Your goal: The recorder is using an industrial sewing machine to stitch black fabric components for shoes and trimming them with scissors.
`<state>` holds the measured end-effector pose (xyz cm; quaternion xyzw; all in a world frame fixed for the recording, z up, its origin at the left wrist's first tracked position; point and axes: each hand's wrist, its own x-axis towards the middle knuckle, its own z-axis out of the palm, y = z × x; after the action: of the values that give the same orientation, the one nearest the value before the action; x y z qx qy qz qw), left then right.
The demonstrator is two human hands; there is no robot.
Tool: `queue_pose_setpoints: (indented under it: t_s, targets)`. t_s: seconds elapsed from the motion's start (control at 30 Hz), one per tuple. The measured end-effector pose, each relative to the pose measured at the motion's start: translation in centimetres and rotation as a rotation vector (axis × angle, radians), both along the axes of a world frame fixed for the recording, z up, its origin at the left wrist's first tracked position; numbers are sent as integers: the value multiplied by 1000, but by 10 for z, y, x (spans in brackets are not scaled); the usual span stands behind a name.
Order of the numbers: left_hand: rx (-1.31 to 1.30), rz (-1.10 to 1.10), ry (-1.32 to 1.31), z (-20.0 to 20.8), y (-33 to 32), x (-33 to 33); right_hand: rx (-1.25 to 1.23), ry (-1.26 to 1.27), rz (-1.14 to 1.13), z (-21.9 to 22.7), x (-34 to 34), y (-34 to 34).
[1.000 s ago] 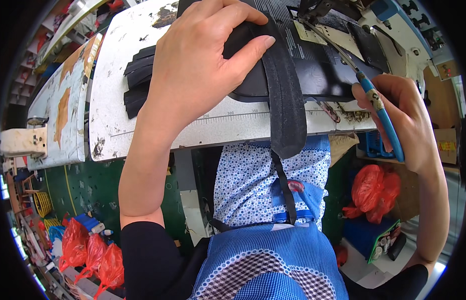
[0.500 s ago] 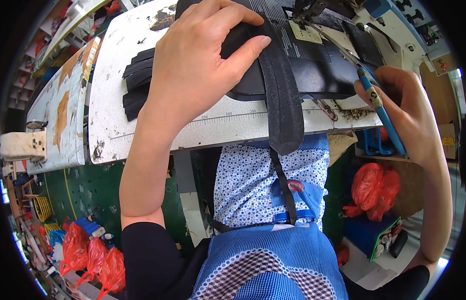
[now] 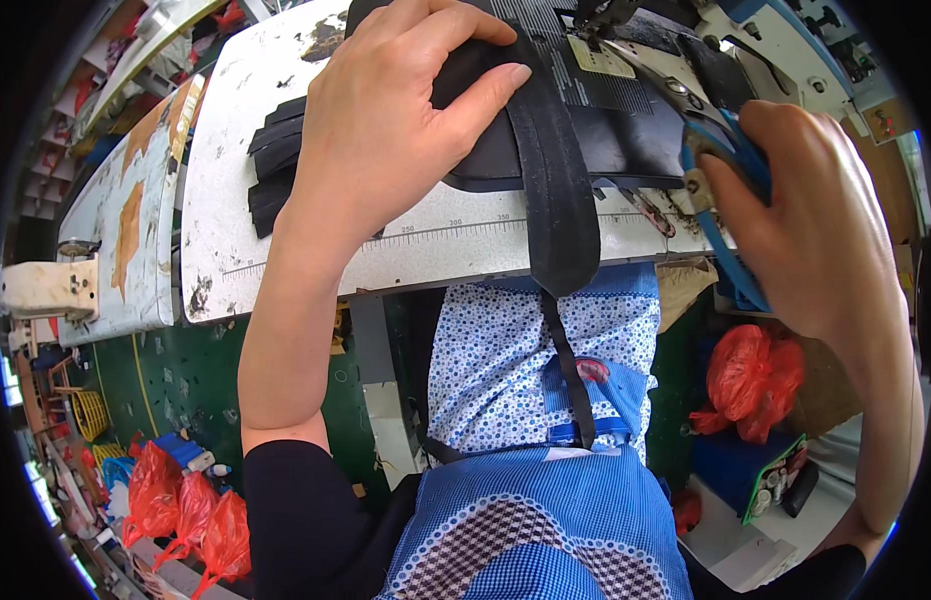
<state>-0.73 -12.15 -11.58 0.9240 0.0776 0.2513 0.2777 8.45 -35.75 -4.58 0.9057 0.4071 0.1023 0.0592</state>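
A black strap [image 3: 561, 200] lies across the dark sewing machine bed [image 3: 641, 150], its pointed end hanging over the table's front edge. My left hand [image 3: 386, 130] rests on the strap's upper part, with index finger and thumb closed at its edge; the other fingers are partly cut off by the top of the picture. Wrapped round the blue handles of a pair of scissors [image 3: 721, 140] is my right hand [image 3: 821, 215]. The scissor blades point up and left toward the needle area [image 3: 606, 25]. Several black strips [image 3: 276, 170] lie left of my left wrist.
The sewing machine body [image 3: 786, 50] stands at the upper right. A white worktable [image 3: 226, 215] with a printed ruler scale runs along the front. Red plastic bags [image 3: 741, 370] sit low on the right, and more red bags [image 3: 151, 490] at lower left.
My right hand has moved slightly up and turned, its fingers now deeper round the scissor handles. The handles appear wider apart. My left hand and the strap have shifted slightly left.
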Motion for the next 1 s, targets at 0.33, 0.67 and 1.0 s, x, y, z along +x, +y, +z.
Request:
queue_pose_setpoints:
  t_s: [0.33,0.67,1.0]
  targets:
    - [140,-81,-178,-30,19,3,77,49,107,-13,9,-6]
    - [144,-85,-174,-28,19,3,400,239,35,-29,20,-21]
    - [122,-95,-174,-26,19,2,286,439,-152,-21,20,-13]
